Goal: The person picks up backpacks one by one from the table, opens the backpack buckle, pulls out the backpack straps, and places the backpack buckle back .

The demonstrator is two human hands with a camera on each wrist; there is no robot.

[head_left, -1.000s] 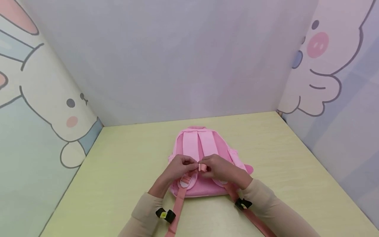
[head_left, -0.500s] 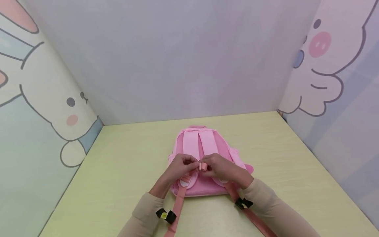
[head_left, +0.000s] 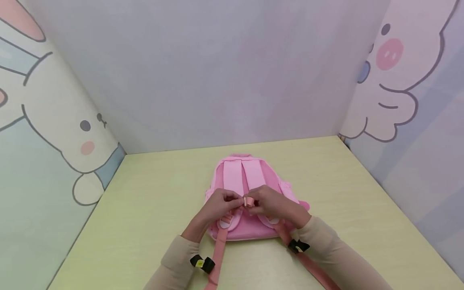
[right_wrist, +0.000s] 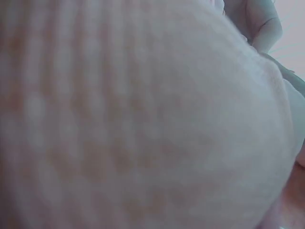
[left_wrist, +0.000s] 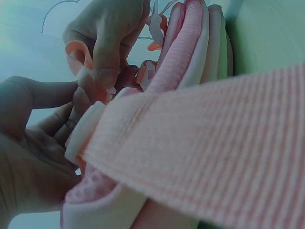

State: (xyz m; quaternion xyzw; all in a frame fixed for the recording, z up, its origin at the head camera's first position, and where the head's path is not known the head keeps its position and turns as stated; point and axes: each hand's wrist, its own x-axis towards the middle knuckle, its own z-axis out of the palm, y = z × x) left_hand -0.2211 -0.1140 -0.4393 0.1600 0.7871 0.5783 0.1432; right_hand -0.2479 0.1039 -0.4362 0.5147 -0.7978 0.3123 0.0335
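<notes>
A pink backpack point(head_left: 250, 234) lies on the table with its shoulder straps point(head_left: 233, 173) facing up. Over its middle my two hands meet at a short coral webbing strap point(head_left: 249, 201) with a small white plastic piece, probably a buckle point(head_left: 245, 201). My left hand point(head_left: 217, 206) pinches the left side between thumb and fingers. On the other side my right hand point(head_left: 273, 204) grips the looped webbing. In the left wrist view, the webbing loop point(left_wrist: 76, 55) rises beside the right hand's fingers point(left_wrist: 107, 52). Blurred fabric point(right_wrist: 157, 119) hides most of the right wrist view.
Coral lower straps, one on the left point(head_left: 219, 245) and one on the right point(head_left: 311, 266), run toward the front edge alongside the forearms. A white strap adjuster point(head_left: 224, 223) sits below my left hand. Walls with cartoon animals enclose the pale table point(head_left: 163, 181) behind and on both sides.
Both hands keep their grip on the webbing and white piece with almost no movement. The right hand has risen very slightly; the backpack stays in place.
</notes>
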